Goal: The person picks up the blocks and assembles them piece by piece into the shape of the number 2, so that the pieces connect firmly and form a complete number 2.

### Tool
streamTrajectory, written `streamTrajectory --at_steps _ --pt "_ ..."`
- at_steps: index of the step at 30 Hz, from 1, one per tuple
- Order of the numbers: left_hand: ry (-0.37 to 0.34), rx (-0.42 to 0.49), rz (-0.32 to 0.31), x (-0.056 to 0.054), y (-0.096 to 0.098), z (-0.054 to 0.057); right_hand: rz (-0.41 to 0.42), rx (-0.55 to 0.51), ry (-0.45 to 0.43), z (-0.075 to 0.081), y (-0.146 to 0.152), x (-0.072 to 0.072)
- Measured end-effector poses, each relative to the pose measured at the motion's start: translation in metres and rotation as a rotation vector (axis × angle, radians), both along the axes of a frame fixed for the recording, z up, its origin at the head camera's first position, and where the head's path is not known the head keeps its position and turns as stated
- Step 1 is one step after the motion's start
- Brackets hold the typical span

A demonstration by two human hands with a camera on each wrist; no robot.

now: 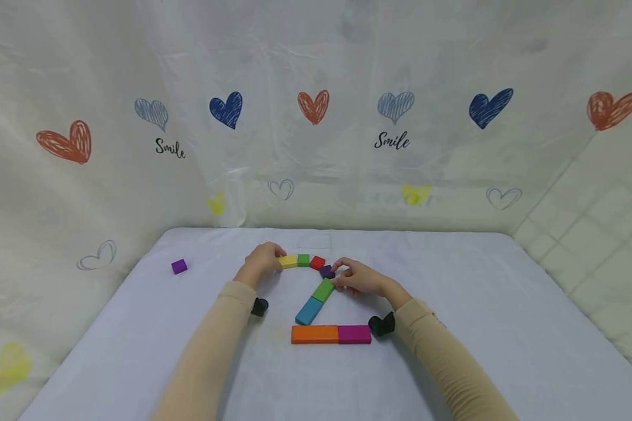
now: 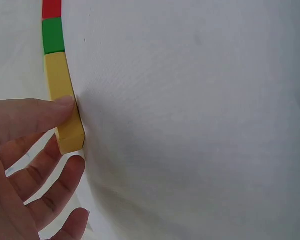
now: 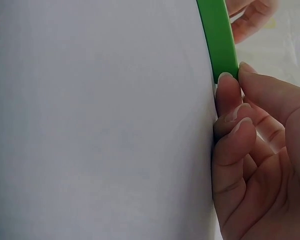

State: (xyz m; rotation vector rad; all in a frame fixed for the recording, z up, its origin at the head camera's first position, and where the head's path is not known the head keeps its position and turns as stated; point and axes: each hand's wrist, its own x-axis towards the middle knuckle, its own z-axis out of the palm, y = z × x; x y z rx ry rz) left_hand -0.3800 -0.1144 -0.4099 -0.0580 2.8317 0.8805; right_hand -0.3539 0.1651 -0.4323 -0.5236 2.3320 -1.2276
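Observation:
An arc of small wooden blocks lies on the white table. At its left end my left hand (image 1: 263, 261) grips a yellow block (image 2: 59, 80), with the thumb on its face and the other fingers loosely bent around its far side. A green block (image 1: 303, 261), a red block (image 1: 318, 262) and a dark purple block (image 1: 327, 272) follow it rightward. My right hand (image 1: 360, 276) has its thumb and a fingertip at the end of a light green block (image 3: 219, 40), while the index finger reaches beside the purple one. A blue block (image 1: 309, 311) continues the slanted line below the light green one.
Nearer me, an orange block (image 1: 314, 334) and a magenta block (image 1: 354, 334) lie end to end in a straight row. Off to the far left sits a single purple block (image 1: 179, 266). Behind the table hangs a pale curtain (image 1: 347, 64) printed with hearts.

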Motion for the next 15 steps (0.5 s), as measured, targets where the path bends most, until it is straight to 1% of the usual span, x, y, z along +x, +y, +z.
streamTrajectory --at_steps 5,15 --pt "0.004 -0.002 0.007 0.0003 -0.0006 -0.001 0.005 0.002 0.007 -0.0006 -0.0012 -0.0003" --pt "0.013 -0.003 -0.008 -0.0003 -0.0002 -0.0038 0.012 0.011 0.008 0.0009 0.0 0.0003"
